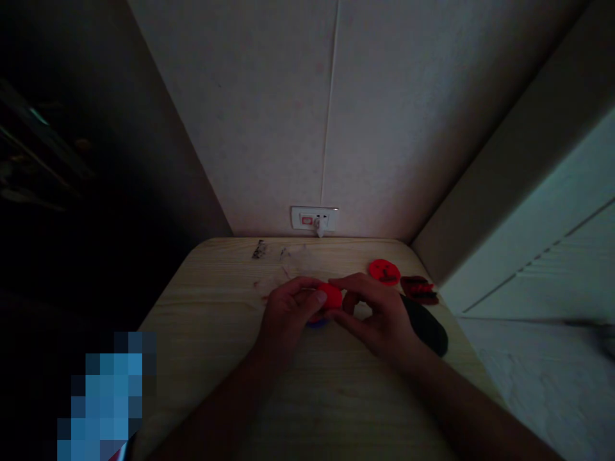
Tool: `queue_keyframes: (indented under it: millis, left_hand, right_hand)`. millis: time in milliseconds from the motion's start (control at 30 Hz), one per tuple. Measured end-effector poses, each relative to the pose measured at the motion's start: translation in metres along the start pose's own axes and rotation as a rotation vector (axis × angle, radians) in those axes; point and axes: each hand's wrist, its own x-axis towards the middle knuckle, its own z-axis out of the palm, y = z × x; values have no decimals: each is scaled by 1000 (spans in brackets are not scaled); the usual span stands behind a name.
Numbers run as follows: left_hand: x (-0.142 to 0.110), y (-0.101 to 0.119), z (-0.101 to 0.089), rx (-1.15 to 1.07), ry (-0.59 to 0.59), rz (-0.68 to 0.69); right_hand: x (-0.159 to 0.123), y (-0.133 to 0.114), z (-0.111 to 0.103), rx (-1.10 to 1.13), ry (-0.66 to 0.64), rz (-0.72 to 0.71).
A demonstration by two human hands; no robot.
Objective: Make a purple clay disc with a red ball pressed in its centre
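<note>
Between my two hands is a rounded red lump of what looks like modelling clay [330, 296]. My left hand [289, 312] pinches it from the left, the thumb pressed on its face. The fingertips of my right hand [379, 314] touch its right side, thumb and forefinger curved around it. Just below the lump, a blue edge [316, 324] shows on the table, mostly hidden. Right of my right hand lies a flat red disc with face-like dark marks [384, 272]. Beside it is a brown piece with red and black strips [419, 290].
A dark, rounded, elongated object [427, 328] lies partly behind my right hand on the wooden table [206, 333]. Dark smudges [259, 250] mark the far tabletop. A wall socket with a plug [314, 219] sits just above the back edge. A white panel [542, 256] stands at right.
</note>
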Motion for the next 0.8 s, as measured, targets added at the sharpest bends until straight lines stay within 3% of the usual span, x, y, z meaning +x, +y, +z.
queue_keyframes:
  millis: [367, 567, 800]
  left_hand:
    - [-1, 0, 0, 20, -25, -27]
    - [0, -2, 0, 26, -17, -17]
    - [-3, -1, 2, 30, -63, -37]
  right_hand:
    - [0, 2, -2, 55, -57, 35]
    - [0, 4, 1, 114, -20, 64]
    - [3, 0, -3, 97, -105, 77]
